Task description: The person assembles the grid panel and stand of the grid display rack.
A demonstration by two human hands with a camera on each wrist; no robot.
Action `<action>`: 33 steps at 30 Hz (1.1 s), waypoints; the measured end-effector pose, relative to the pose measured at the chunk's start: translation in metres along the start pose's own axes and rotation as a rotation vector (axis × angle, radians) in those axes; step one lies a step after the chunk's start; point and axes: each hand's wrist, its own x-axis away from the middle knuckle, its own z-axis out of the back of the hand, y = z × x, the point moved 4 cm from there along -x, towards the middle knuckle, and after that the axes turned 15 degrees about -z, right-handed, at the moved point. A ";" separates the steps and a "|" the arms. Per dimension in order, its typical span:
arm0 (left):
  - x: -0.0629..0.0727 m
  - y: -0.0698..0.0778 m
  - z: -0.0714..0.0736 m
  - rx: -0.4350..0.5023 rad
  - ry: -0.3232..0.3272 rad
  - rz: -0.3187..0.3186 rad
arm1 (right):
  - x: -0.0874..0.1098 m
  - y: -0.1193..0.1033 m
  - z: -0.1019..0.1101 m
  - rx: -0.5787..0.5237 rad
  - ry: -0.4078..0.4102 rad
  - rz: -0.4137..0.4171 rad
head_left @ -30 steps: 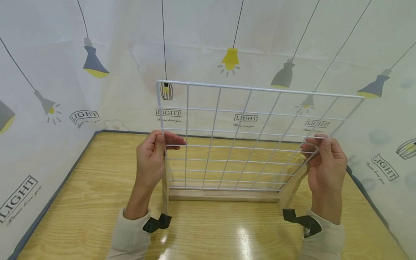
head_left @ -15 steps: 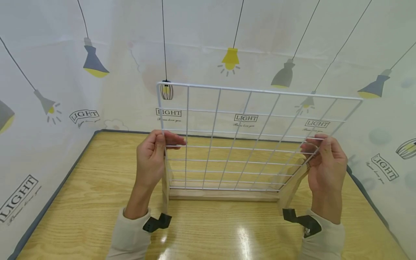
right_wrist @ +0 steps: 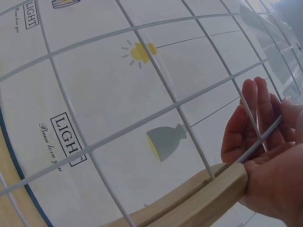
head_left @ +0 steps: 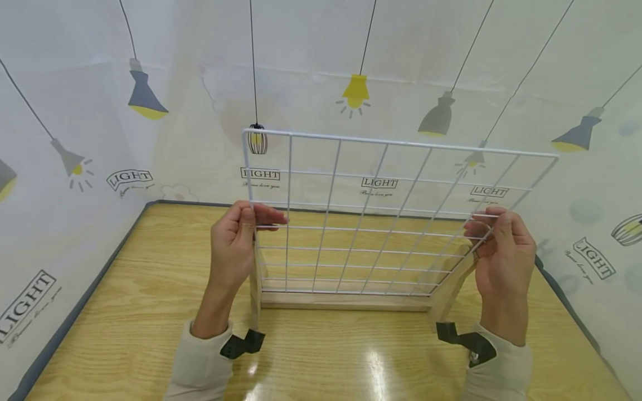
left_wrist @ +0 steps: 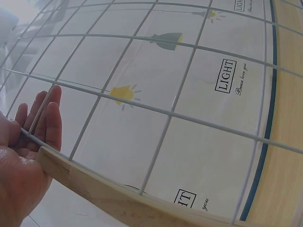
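Note:
A white wire grid panel [head_left: 358, 229] stands upright with its top leaning away, between the two side boards of a pale wooden stand [head_left: 346, 301]. With thumb and fingers my left hand [head_left: 233, 239] holds the panel's left edge, just above the left side board [left_wrist: 85, 184]. On the opposite edge my right hand [head_left: 504, 250] grips the panel, its fingers behind the wires. The right wrist view shows the right side board [right_wrist: 208, 201] with a groove along it, where the panel's edge runs in. The bottom wire sits close above the stand's crossbar; contact cannot be told.
The stand rests on a wood-grain table [head_left: 150, 289]. Behind and at both sides hangs a pale sheet [head_left: 311, 44] printed with lamps and lettering. Black straps [head_left: 243, 344] are around both wrists.
The panel's top edge has come down slightly, and its lower wires have shifted down a little too. Both hands stay in almost the same place, still gripping the side edges.

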 end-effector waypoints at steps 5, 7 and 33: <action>0.000 0.000 0.000 0.008 -0.002 -0.005 | -0.001 0.000 0.000 -0.006 -0.003 0.004; 0.000 0.000 0.000 0.007 -0.003 -0.006 | -0.001 0.000 0.000 0.002 -0.003 0.013; -0.001 0.003 -0.001 0.034 -0.021 -0.011 | -0.002 -0.001 -0.001 -0.005 -0.010 0.019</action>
